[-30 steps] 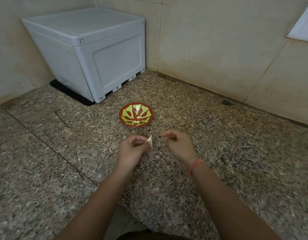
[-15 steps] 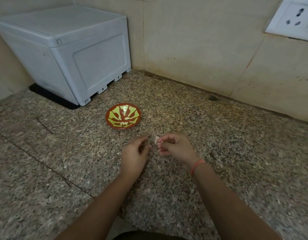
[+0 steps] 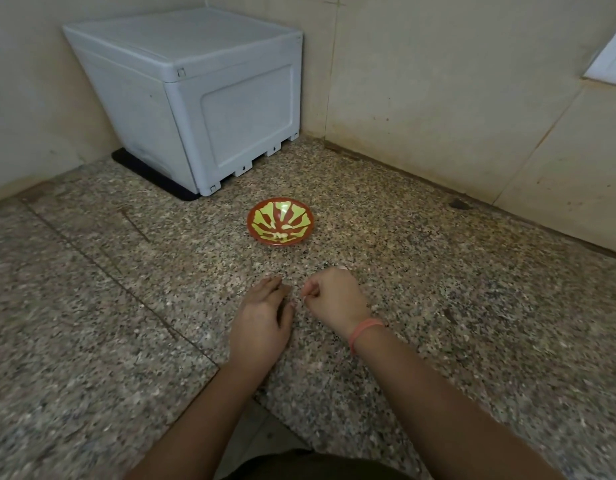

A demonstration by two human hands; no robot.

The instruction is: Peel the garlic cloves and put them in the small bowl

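Your left hand lies palm down on the speckled granite desk, fingers straight and close together, holding nothing. Your right hand sits just beside it across a narrow gap. Its fingers are curled into the palm, and its thumb and forefinger are pressed together on the side facing the left hand. At that pinch a tiny pale speck shows. It looks like the garlic clove or a scrap of its skin, but it is too small to tell which. A pink band circles your right wrist.

The small bowl, red with a yellow-green pattern, stands upright on the desk beyond both hands and apart from them. Farther back, in the corner where the tiled walls meet, a white plastic box rests on a dark mat. A white wall plate is cut off by the right edge of the view.
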